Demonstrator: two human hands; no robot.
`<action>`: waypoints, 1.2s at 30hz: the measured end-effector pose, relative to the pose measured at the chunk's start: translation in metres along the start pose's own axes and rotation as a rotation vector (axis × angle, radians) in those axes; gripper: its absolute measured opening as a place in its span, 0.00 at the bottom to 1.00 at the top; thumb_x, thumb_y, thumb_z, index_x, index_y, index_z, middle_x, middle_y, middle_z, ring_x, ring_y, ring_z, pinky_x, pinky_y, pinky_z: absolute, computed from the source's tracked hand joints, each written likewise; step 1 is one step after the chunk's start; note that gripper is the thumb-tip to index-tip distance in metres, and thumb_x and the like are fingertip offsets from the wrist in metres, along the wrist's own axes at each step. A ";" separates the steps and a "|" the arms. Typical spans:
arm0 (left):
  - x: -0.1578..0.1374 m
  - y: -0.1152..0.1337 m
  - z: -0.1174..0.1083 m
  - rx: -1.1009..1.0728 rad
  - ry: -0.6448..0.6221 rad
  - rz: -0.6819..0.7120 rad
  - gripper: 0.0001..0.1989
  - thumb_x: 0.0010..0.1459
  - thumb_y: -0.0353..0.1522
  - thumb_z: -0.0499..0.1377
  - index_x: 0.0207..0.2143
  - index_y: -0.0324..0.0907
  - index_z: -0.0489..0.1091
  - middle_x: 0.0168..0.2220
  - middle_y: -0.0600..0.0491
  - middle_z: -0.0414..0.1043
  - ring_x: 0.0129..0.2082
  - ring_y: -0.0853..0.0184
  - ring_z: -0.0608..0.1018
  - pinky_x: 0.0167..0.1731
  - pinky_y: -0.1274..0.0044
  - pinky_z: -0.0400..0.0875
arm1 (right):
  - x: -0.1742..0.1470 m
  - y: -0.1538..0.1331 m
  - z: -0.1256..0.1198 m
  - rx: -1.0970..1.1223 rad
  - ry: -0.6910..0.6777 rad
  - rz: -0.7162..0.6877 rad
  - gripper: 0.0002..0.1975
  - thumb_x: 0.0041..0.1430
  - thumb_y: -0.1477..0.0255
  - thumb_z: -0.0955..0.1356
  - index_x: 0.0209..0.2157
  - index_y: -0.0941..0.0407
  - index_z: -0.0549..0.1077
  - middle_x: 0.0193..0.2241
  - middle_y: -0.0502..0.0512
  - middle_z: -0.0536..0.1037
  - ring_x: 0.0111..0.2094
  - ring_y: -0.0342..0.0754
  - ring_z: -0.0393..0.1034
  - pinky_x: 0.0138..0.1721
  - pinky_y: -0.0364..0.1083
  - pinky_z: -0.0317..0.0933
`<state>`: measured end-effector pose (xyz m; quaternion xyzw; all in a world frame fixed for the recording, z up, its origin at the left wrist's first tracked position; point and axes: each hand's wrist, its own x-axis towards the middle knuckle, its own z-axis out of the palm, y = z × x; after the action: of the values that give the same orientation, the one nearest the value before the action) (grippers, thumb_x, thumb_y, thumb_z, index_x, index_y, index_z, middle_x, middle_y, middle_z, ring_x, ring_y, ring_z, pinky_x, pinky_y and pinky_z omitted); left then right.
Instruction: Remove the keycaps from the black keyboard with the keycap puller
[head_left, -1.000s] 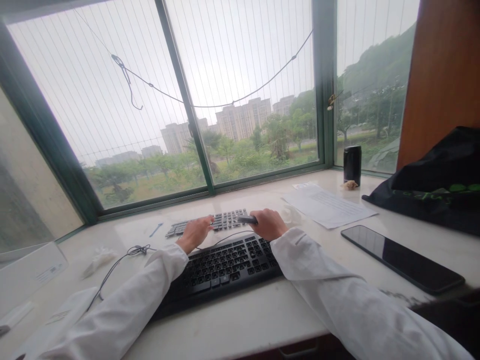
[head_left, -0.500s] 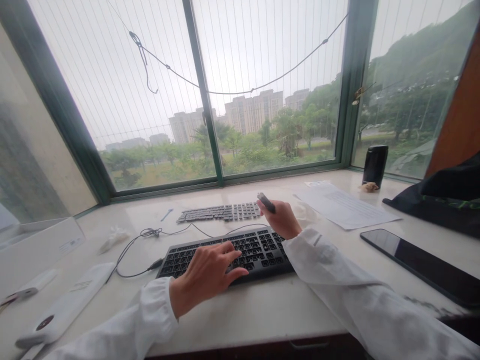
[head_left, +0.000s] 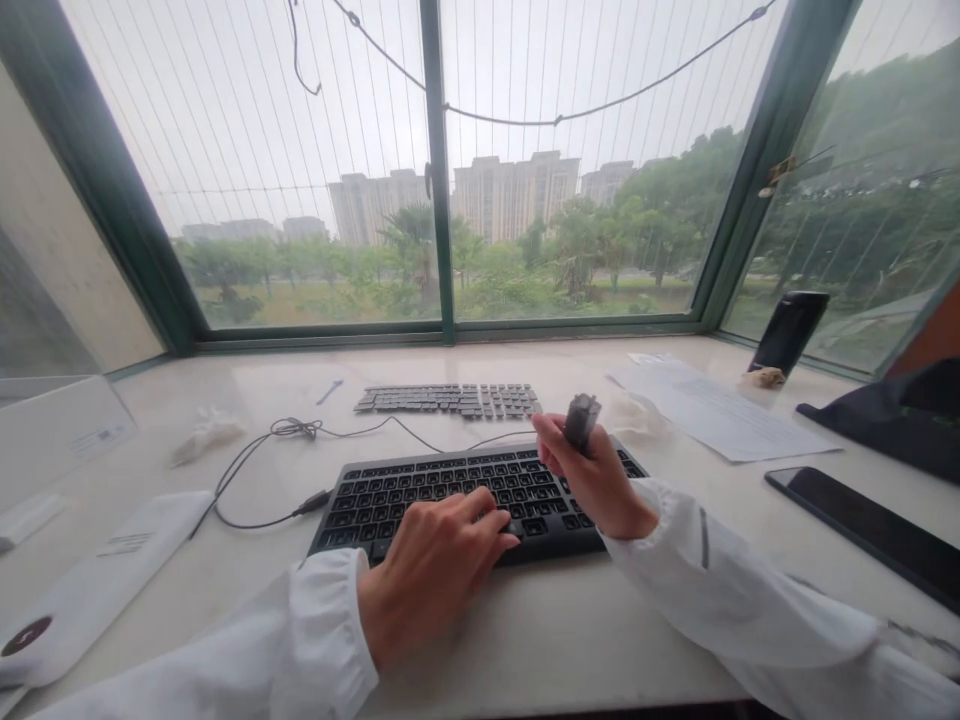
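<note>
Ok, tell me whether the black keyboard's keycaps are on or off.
Mostly off: the keyboard shows bare sockets, and loose keycaps lie in rows behind it.

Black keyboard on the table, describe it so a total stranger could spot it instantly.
Below the green-framed window is a white table. The black keyboard lies toward its near side, with the left hand over it. Unlike the rows of loose keys behind it, it is one solid frame, mostly bare of caps.
</note>
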<state>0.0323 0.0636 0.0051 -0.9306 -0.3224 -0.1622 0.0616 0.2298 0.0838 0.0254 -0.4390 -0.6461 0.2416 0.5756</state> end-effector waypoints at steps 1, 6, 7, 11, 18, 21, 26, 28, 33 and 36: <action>0.000 0.000 0.000 -0.004 -0.010 -0.003 0.13 0.65 0.38 0.48 0.40 0.44 0.70 0.36 0.54 0.70 0.32 0.68 0.76 0.27 0.79 0.69 | 0.001 -0.001 -0.001 0.029 0.049 -0.010 0.23 0.60 0.57 0.63 0.17 0.56 0.62 0.14 0.45 0.58 0.17 0.38 0.50 0.20 0.42 0.47; 0.001 -0.001 0.003 0.009 -0.035 0.022 0.13 0.66 0.36 0.46 0.39 0.41 0.68 0.35 0.52 0.68 0.31 0.68 0.76 0.25 0.79 0.70 | 0.018 0.000 -0.014 0.255 0.385 0.001 0.23 0.56 0.60 0.67 0.15 0.55 0.56 0.11 0.42 0.51 0.14 0.36 0.43 0.16 0.42 0.40; 0.001 -0.001 0.004 0.019 -0.032 0.029 0.14 0.66 0.36 0.46 0.39 0.40 0.68 0.36 0.52 0.67 0.31 0.68 0.76 0.24 0.79 0.70 | 0.021 0.002 -0.016 0.301 0.406 0.026 0.23 0.55 0.60 0.68 0.15 0.54 0.56 0.11 0.41 0.50 0.14 0.36 0.42 0.16 0.42 0.39; 0.001 0.000 0.005 0.050 -0.024 0.055 0.14 0.67 0.36 0.45 0.38 0.39 0.68 0.36 0.51 0.67 0.30 0.68 0.76 0.22 0.80 0.69 | 0.018 0.007 -0.007 0.410 0.343 0.144 0.21 0.54 0.61 0.68 0.16 0.54 0.57 0.12 0.41 0.48 0.14 0.36 0.43 0.15 0.41 0.38; 0.002 -0.001 0.008 0.054 -0.018 0.062 0.14 0.66 0.36 0.45 0.36 0.39 0.67 0.36 0.51 0.66 0.28 0.68 0.75 0.17 0.79 0.67 | -0.011 0.003 0.030 0.434 0.081 0.229 0.21 0.58 0.60 0.66 0.18 0.55 0.57 0.13 0.41 0.52 0.15 0.36 0.46 0.17 0.41 0.41; 0.002 -0.002 0.009 0.052 -0.006 0.064 0.14 0.66 0.35 0.45 0.36 0.39 0.67 0.35 0.51 0.66 0.27 0.68 0.75 0.17 0.80 0.67 | -0.019 -0.002 0.038 0.476 0.024 0.301 0.21 0.57 0.59 0.66 0.18 0.55 0.57 0.13 0.41 0.52 0.15 0.36 0.45 0.17 0.41 0.41; 0.002 -0.003 0.008 0.034 0.000 0.078 0.14 0.66 0.35 0.46 0.35 0.37 0.67 0.34 0.50 0.66 0.26 0.70 0.75 0.17 0.80 0.67 | -0.022 -0.006 0.040 0.577 0.034 0.424 0.21 0.55 0.59 0.68 0.19 0.55 0.57 0.14 0.41 0.50 0.16 0.36 0.43 0.17 0.40 0.41; 0.002 -0.003 0.008 0.025 0.004 0.076 0.14 0.66 0.35 0.46 0.35 0.37 0.67 0.35 0.50 0.66 0.26 0.69 0.75 0.17 0.80 0.67 | -0.021 -0.007 0.040 0.593 0.051 0.453 0.21 0.55 0.59 0.68 0.19 0.55 0.57 0.14 0.41 0.50 0.16 0.36 0.43 0.17 0.40 0.42; 0.003 -0.003 0.007 0.019 -0.008 0.076 0.14 0.66 0.35 0.46 0.36 0.38 0.67 0.35 0.50 0.66 0.25 0.69 0.74 0.16 0.79 0.68 | -0.024 -0.008 0.043 0.566 0.094 0.426 0.21 0.54 0.60 0.68 0.18 0.55 0.57 0.14 0.41 0.51 0.16 0.36 0.43 0.16 0.41 0.40; 0.003 -0.004 0.007 0.014 -0.013 0.073 0.14 0.66 0.35 0.46 0.37 0.38 0.67 0.35 0.50 0.66 0.25 0.70 0.74 0.17 0.79 0.68 | -0.025 -0.010 0.049 0.533 0.167 0.404 0.21 0.53 0.59 0.69 0.18 0.55 0.57 0.14 0.41 0.52 0.16 0.37 0.43 0.16 0.41 0.41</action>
<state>0.0342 0.0698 -0.0007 -0.9423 -0.2899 -0.1514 0.0720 0.1791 0.0669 0.0096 -0.4107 -0.4111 0.4742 0.6614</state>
